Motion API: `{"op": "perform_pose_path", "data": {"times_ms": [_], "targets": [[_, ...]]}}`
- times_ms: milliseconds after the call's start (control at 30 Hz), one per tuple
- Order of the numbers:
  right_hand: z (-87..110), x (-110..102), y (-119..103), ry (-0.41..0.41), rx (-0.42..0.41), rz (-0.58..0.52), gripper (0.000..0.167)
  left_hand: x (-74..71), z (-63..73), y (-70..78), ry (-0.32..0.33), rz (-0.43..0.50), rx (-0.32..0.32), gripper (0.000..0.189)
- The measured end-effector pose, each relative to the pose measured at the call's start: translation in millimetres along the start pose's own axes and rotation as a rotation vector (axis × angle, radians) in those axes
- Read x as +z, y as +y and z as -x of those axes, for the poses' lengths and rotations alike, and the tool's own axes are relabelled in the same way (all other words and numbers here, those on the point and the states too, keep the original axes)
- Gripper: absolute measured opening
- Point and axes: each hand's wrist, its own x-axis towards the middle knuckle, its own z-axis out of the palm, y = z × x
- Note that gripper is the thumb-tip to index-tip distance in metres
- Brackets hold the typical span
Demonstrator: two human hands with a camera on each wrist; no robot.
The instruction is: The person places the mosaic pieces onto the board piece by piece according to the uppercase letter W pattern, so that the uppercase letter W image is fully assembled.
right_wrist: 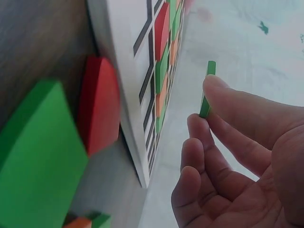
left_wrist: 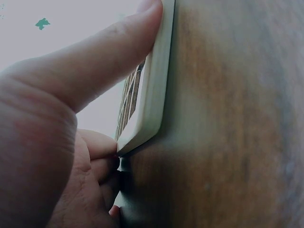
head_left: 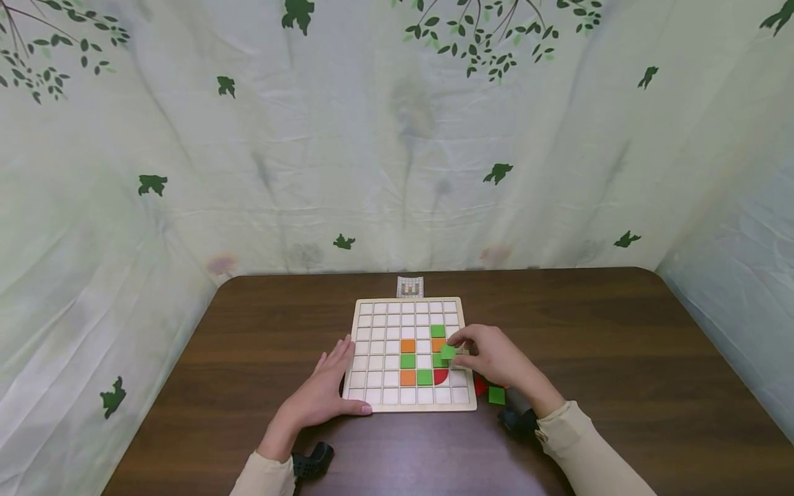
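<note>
A white gridded board [head_left: 378, 320] with a pale wooden frame lies on the table. Against its left edge rest the fingers of my left hand [head_left: 322, 389], while the thumb [left_wrist: 118, 42] lies over the front-left corner. My right hand [head_left: 493, 355] pinches a green square tile [right_wrist: 209, 90] between thumb and fingertips, raised above the right part of the board. Set in the grid are green tiles [head_left: 438, 331], orange tiles [head_left: 407, 345] and a red rounded tile [head_left: 440, 376]. The held tile partly covers a green tile and an orange one in the head view.
Right of the board lie loose pieces: a green tile [head_left: 496, 395], a red tile [right_wrist: 99, 104] close to the frame, and an orange piece [right_wrist: 78, 222], partly hidden. A small patterned card [head_left: 410, 287] sits behind the board. A fabric curtain [head_left: 372, 138] hangs beyond the brown table [head_left: 279, 310].
</note>
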Motion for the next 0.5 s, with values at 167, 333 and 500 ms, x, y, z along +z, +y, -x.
{"op": "perform_pose_path", "data": {"times_ms": [167,333,500], "targets": [[-3.5,6,-6,-0.023,-0.004,-0.003,0.021,0.0,-0.2,0.0,-0.002,0.006,-0.002,0.126],[-7.7,15,-11,-0.050,0.004,-0.006,0.022,0.0,-0.2,-0.1,0.000,0.003,-0.001,0.125],[-10.1,22,-20,-0.064,-0.027,-0.002,0.021,0.1,-0.4,-0.4,-0.002,0.004,-0.003,0.125]]}}
